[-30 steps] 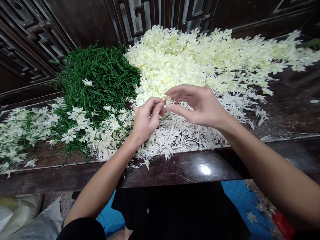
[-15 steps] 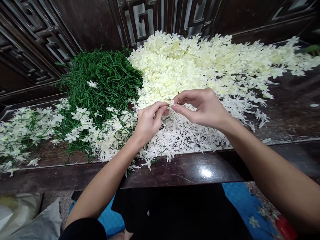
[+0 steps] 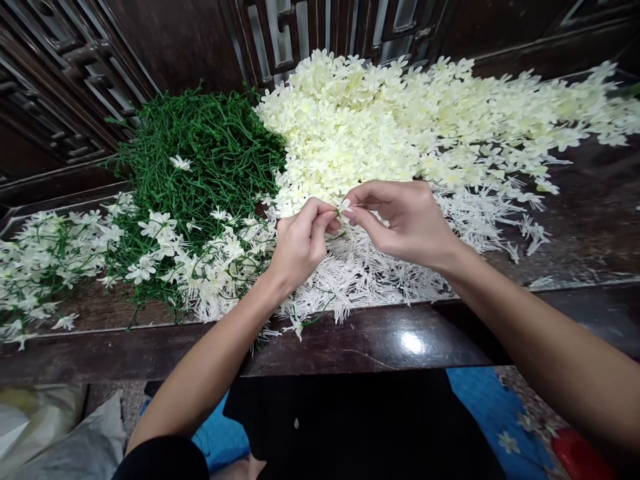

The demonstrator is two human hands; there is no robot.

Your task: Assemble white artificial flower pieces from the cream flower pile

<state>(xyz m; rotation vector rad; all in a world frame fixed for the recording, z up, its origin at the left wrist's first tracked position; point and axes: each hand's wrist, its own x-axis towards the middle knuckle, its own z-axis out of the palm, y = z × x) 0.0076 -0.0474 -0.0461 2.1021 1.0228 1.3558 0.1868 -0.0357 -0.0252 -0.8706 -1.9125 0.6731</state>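
Between my two hands is a small white artificial flower (image 3: 345,206). My left hand (image 3: 303,235) is closed, its thumb and forefinger pinching a green plastic stem (image 3: 339,215) at the flower's base. From the other side my right hand (image 3: 405,217) pinches the white petals. Just beneath both hands lies a heap of white stamen pieces (image 3: 370,273). Behind them rises a pile of cream-white petal blossoms (image 3: 350,133). To the left sits a mound of green plastic stems (image 3: 200,147), with assembled white flowers (image 3: 220,260) in front of it.
Everything rests on a dark wooden bench (image 3: 360,347) with a carved lattice back (image 3: 285,33). More stemmed flowers (image 3: 50,253) spread to the far left. Below are pale bags (image 3: 85,440), blue material (image 3: 485,407) and a red object (image 3: 580,457).
The view has shifted slightly. My hands stay together at the same flower, and its white petals show a little more between my fingertips.
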